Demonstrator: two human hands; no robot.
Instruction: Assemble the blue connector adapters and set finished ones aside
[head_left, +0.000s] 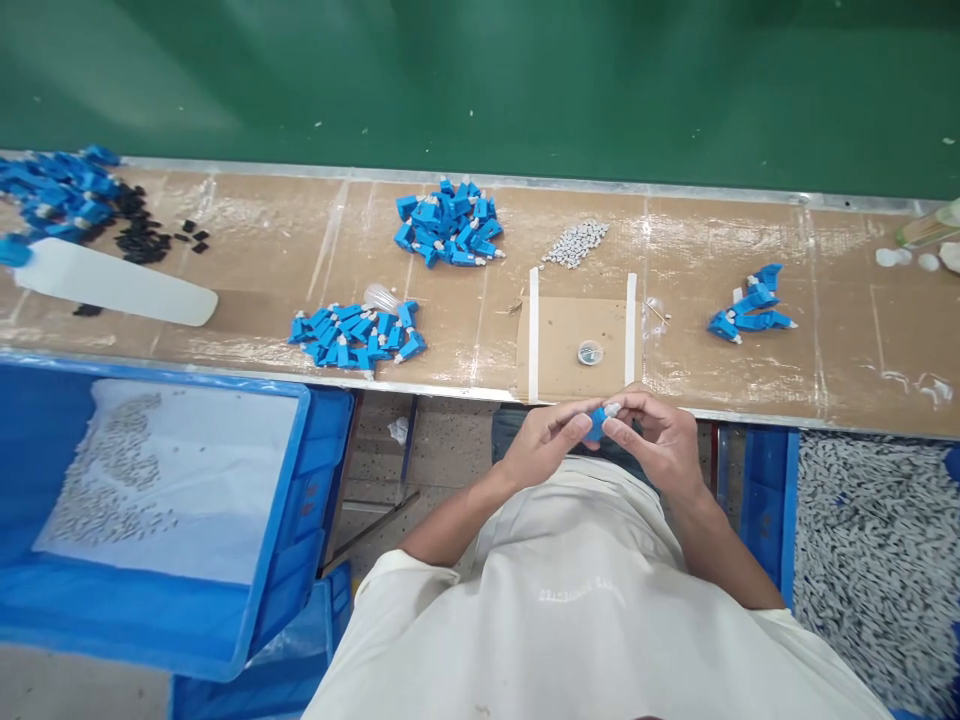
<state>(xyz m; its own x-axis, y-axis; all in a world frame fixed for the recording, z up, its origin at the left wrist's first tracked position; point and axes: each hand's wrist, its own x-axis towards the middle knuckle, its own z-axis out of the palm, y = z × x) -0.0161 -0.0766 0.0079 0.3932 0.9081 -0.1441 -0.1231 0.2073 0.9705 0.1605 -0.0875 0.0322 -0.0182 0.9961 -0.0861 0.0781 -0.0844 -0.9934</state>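
Note:
Just in front of the table's near edge, my left hand (551,437) grips a small blue plastic part (598,422) between thumb and fingers. From the other side my right hand (651,437) pinches the part's whitish end (613,410); whether that end is a separate piece I cannot tell. Past my hands, a cardboard sheet (562,335) is held by two white tape strips. On it sits a small round clear dish (590,352) with dark content. A heap of small grey pieces (576,244) lies behind the sheet.
Blue parts lie in piles at the table's middle (450,222), left of centre (360,335) and right (752,305). A white bottle (116,282) rests on its side by black pieces (142,235). Blue crates stand left (281,500) and right (787,520), below the table.

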